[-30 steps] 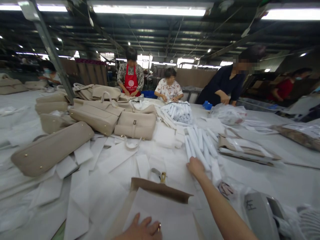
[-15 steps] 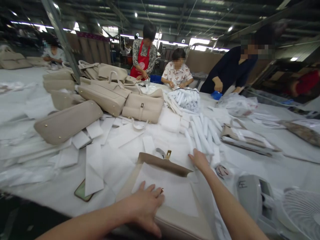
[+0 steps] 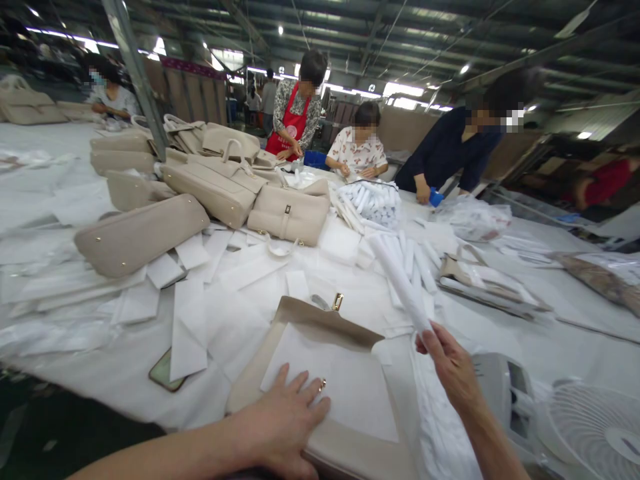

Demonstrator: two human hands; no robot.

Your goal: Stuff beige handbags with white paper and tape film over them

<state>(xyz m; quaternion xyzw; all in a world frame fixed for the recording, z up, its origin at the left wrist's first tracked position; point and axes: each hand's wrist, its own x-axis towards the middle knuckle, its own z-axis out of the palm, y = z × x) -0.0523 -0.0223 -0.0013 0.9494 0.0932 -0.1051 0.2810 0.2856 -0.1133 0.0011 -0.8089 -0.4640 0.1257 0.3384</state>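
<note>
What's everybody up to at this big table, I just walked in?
Someone's left grip lies spread on a white sheet on top of a beige bag, whose flap is open. Their right grip holds a white roll, its far end near more white rolls. Farther back, beige handbags are heaped toward the left. Across the table are three co-workers, one in a red apron, another with a hand at a blue object.
</note>
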